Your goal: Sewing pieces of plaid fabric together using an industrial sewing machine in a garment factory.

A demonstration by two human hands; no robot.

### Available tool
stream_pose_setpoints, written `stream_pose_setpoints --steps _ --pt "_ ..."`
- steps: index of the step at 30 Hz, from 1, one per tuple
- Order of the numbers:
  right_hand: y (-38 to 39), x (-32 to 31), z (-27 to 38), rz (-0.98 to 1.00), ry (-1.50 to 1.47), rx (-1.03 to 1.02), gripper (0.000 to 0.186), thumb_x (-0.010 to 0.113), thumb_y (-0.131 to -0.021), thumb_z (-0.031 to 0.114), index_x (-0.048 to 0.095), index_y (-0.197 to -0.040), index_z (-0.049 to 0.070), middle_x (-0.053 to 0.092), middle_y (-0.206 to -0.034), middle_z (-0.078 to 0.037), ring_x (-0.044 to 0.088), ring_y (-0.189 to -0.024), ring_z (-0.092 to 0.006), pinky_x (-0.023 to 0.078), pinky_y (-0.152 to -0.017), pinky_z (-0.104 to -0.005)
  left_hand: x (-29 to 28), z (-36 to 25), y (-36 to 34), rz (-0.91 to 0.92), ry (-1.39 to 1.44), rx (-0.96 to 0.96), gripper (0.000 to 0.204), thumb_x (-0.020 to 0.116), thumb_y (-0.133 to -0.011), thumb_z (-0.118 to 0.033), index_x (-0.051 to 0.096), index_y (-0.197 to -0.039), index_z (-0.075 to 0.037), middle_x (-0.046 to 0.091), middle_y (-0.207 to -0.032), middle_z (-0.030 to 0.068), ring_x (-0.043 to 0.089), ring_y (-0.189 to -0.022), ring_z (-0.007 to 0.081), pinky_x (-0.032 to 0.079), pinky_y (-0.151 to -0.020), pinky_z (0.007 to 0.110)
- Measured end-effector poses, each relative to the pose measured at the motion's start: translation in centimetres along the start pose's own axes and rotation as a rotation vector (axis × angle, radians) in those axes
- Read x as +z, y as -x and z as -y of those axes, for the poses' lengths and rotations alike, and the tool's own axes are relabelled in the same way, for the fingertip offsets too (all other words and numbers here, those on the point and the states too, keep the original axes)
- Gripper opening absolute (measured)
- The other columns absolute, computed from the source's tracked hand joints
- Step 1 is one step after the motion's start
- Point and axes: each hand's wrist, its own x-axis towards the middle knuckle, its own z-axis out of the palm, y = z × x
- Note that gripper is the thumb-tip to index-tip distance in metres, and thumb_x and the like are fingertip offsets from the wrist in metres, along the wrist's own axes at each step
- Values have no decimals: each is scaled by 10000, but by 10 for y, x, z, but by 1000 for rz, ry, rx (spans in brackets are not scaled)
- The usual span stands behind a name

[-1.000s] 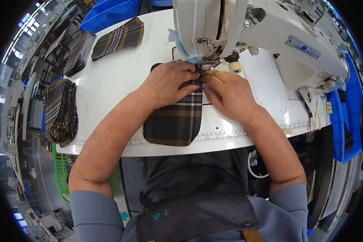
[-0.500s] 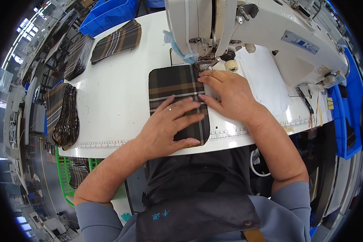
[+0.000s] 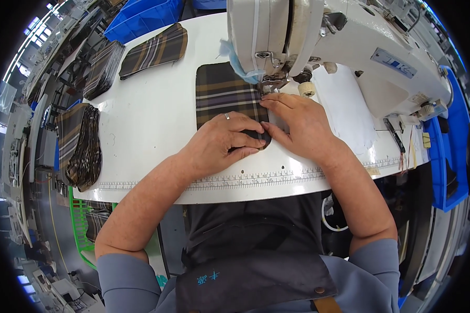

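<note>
A dark plaid fabric piece point(image 3: 227, 88) with brown and white stripes lies flat on the white table, its right edge under the presser foot of a white sewing machine point(image 3: 269, 78). My left hand point(image 3: 222, 141), with a ring on one finger, rests on the piece's near end, its fingers drawn together and gripping the near right corner. Stretched along the right edge, just in front of the needle area, my right hand point(image 3: 300, 122) lies with its fingertips on the cloth and its thumb apart. The two hands almost touch. The needle tip itself is hidden.
Stacks of plaid pieces, one upright-looking pile point(image 3: 81, 146), another pile point(image 3: 103, 68) and a flat one point(image 3: 154, 51), stand left. A ruler strip point(image 3: 235, 182) runs along the table's front. Black snips point(image 3: 395, 135) lie right. Blue bins point(image 3: 143, 21) and a green basket point(image 3: 79, 224) surround the table.
The fabric piece has slid away from me under the machine. My left hand has gone from spread fingers to drawn-in fingers at the near corner. My right hand has barely moved.
</note>
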Motion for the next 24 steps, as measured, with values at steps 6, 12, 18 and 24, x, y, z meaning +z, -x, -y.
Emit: stream_pose_setpoints --steps 6,12,18,24 --pt "2 5 -3 -6 -7 8 301 719 -849 205 709 -1112 61 707 -1158 -70 701 -950 -275 562 -799 -399 -2 24 -13 -61 6 5 193 790 -836 -108 799 -1028 -103 705 -1191 39 658 -1095 255 568 -909 376" --pt "0 3 0 7 -1 15 269 706 -867 186 710 -1099 50 705 -1156 -73 700 -938 -274 561 -790 -396 -10 39 -28 -84 -18 2 195 781 -836 -79 797 -1031 -84 718 -1166 59 674 -1067 254 573 -898 362" --pt "-2 1 3 24 15 19 267 700 -880 190 712 -1106 49 701 -1167 -78 696 -943 -276 559 -794 -394 -15 47 -37 -120 -66 -4 213 770 -836 -59 792 -1047 -66 726 -1153 69 680 -1055 262 570 -895 370" --pt "1 4 1 -14 28 4 276 697 -883 194 710 -1120 53 698 -1167 -82 690 -968 -273 556 -804 -398 -14 38 -39 -116 -280 -8 210 752 -863 -121 787 -1059 -53 722 -1151 92 677 -1048 286 548 -926 381"
